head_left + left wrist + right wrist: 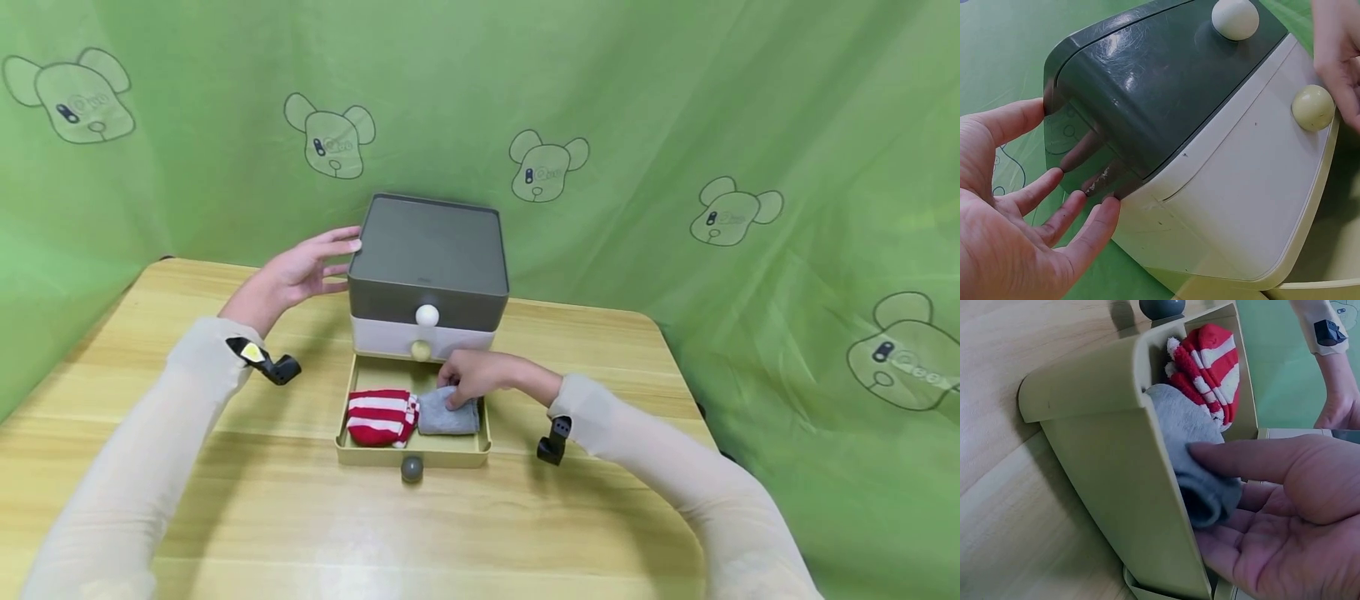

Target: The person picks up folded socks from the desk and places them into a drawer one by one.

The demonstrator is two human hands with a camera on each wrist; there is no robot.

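A small stacked drawer cabinet [431,246] stands on the table, its bottom yellowish drawer [446,458] pulled out. My left hand [303,268] rests with extended fingertips against the cabinet's left side, plain in the left wrist view. Over the right part of the drawer, my right hand [480,372] pinches a grey rolled sock [1182,419]. The thumb [1241,456] lies on one face of the roll and the fingers are behind it, partly hidden. Beside it in the drawer sits a folded red-and-white striped sock [381,417].
Above the open drawer, the white middle drawer [382,336] and dark top drawer [382,302] are closed, with round knobs. A dark knob [412,469] sticks out from the open drawer's front. Behind the wooden table [285,500] hangs a green curtain [450,100].
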